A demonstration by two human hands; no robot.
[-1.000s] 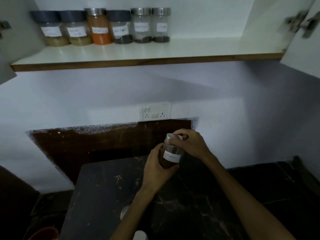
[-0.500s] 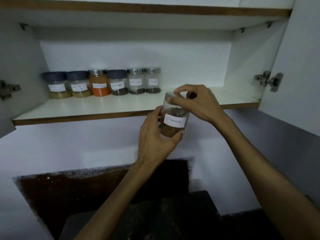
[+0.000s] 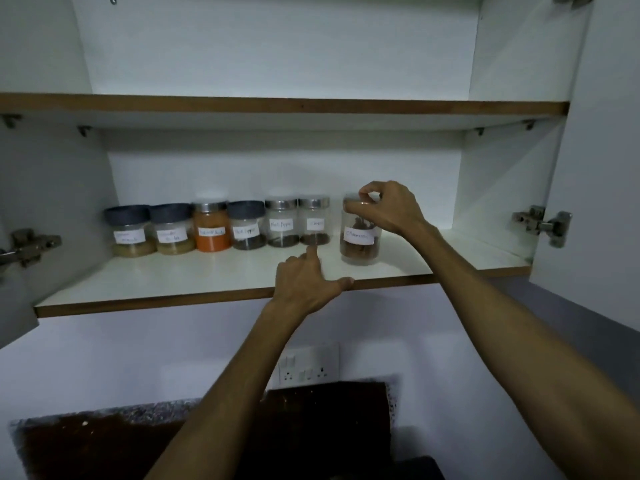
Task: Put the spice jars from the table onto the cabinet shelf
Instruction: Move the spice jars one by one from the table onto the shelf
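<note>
While the fingertips (image 3: pixel 363 197) of the right hand (image 3: pixel 388 207) are pinched on its lid, the cinnamon jar (image 3: pixel 360 237) is stood upright on the cabinet shelf (image 3: pixel 173 275), just right of six labelled jars (image 3: pixel 214 226). The left hand (image 3: pixel 308 282) is rested loosely open on the shelf's front edge, nothing gripped.

The right hand (image 3: pixel 388 207) hides the cinnamon jar's lid (image 3: pixel 351 201).

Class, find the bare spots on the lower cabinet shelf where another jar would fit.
Free: right of the cinnamon jar up to the cabinet wall, and the front strip of the shelf. Crowded: the back-left row of six jars.
</note>
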